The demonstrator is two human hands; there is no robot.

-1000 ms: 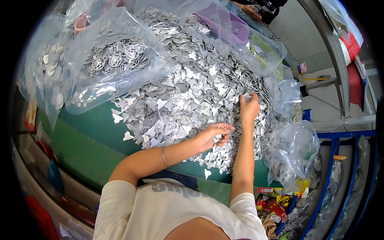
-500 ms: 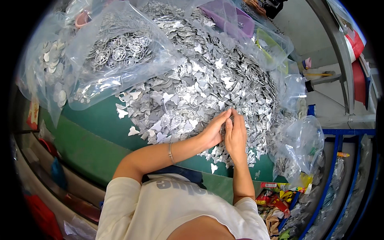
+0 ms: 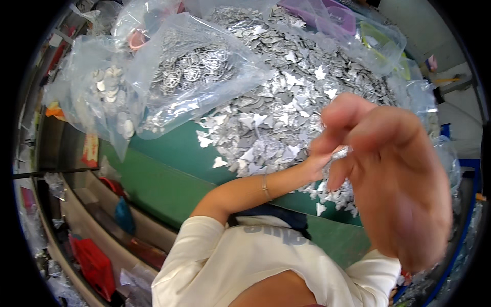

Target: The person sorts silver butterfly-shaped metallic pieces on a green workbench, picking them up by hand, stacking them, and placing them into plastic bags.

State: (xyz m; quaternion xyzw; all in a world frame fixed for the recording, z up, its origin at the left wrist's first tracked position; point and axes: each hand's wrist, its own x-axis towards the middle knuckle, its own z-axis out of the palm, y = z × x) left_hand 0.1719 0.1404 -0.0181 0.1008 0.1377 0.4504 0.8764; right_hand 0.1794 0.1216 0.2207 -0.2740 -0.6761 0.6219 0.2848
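Observation:
My right hand [image 3: 399, 189] is raised close up, large and a little blurred. Its fingers are bent and stand apart from the thumb, and I see nothing between them. Behind it, my left hand [image 3: 316, 165] reaches to the near edge of a heap of small flat silver metal pieces [image 3: 255, 133], which have a winged outline. The right hand covers the left fingers, so what they hold, if anything, is hidden. A bracelet circles the left wrist. The pieces lie on a green table [image 3: 179, 153], with a few loose ones at the heap's near and left edges.
A clear plastic bag [image 3: 179, 115] with round openwork metal parts lies left of the heap. Another bag [image 3: 82, 87] holds smooth discs. Purple [image 3: 340, 20] and green [image 3: 376, 38] baskets stand at the far right. A red bin [image 3: 94, 266] sits at lower left.
My hands were together over the heap's near edge; the right has lifted away toward the camera while the left stays low. The view has shifted, so the scene sits farther right.

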